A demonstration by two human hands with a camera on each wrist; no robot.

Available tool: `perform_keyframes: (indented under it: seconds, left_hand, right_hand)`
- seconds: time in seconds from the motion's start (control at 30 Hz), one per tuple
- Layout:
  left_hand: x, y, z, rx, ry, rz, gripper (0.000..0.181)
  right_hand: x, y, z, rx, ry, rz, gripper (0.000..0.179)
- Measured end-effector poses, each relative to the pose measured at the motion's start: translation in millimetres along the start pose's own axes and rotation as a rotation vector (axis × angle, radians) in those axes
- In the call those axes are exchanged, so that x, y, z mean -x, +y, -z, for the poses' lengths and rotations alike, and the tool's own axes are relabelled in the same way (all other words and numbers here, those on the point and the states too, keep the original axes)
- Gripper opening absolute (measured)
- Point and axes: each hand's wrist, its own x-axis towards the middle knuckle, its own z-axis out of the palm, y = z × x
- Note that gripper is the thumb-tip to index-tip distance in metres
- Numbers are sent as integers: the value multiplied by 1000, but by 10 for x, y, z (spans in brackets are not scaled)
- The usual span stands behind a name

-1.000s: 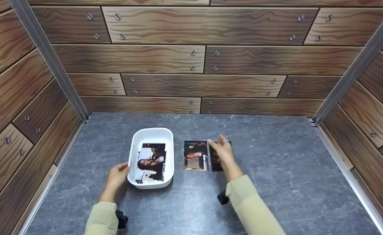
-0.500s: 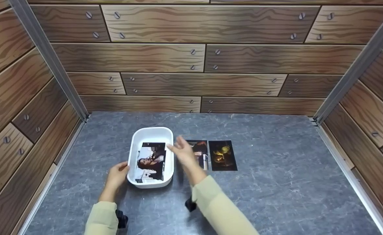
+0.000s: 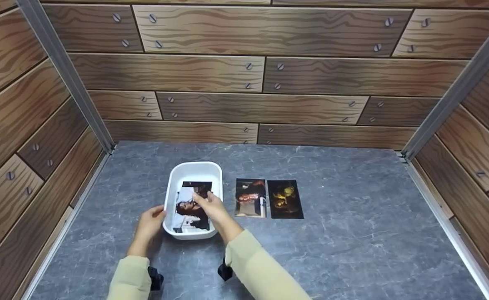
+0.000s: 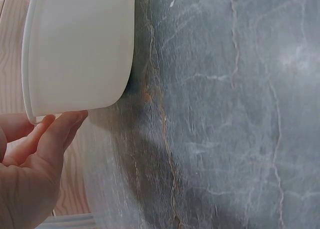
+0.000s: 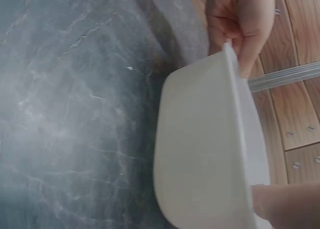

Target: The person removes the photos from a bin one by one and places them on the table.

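Observation:
A white plastic tub (image 3: 195, 171) with rounded corners stands left of centre, a photo print (image 3: 188, 208) lying inside it. My left hand (image 3: 146, 227) pinches the tub's left rim, thumb over the edge and fingers along the outer wall (image 4: 80, 49). Over the tub's right side reaches my right hand (image 3: 218, 213), its thumb and a finger spread apart above the photo print and covering part of it. In the right wrist view, the tub's wall (image 5: 200, 149) hides that hand's fingertips.
Right of the tub, two more prints lie flat side by side: one with a reddish figure (image 3: 250, 198), one mostly dark (image 3: 285, 199). The grey marbled tabletop (image 3: 353, 221) ends at a wood-patterned back wall (image 3: 211, 75) and two side walls.
My right hand has moved left from the dark print, past the reddish print, to inside the tub's outline. Both prints beside the tub are uncovered now. My left hand stays on the rim.

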Motion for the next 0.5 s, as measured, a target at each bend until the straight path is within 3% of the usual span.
perform_keyframes:
  seconds: [0.07, 0.23, 0.3, 0.37, 0.4, 0.5]
  left_hand:
    - [0, -5, 2, -1, -1, 3, 41]
    - [2, -18, -7, 4, 5, -4, 40]
    - [5, -17, -12, 7, 11, -10, 39]
    - [4, -17, -15, 9, 16, -17, 39]
    - [3, -16, -15, 11, 17, -19, 39]
    - [-1, -12, -10, 9, 24, -29, 39]
  right_hand:
    - [-157, 180, -10, 56, 27, 3, 80]
    - [-1173, 1224, 22, 103, 54, -31, 109]
    - [-1560, 1627, 25, 96, 49, -65, 113]
    - [-1625, 1714, -9, 135, 62, -66, 105]
    - [-1484, 1579, -38, 170, 70, -58, 93]
    - [-1401, 1484, -124, 221, 76, -51, 45]
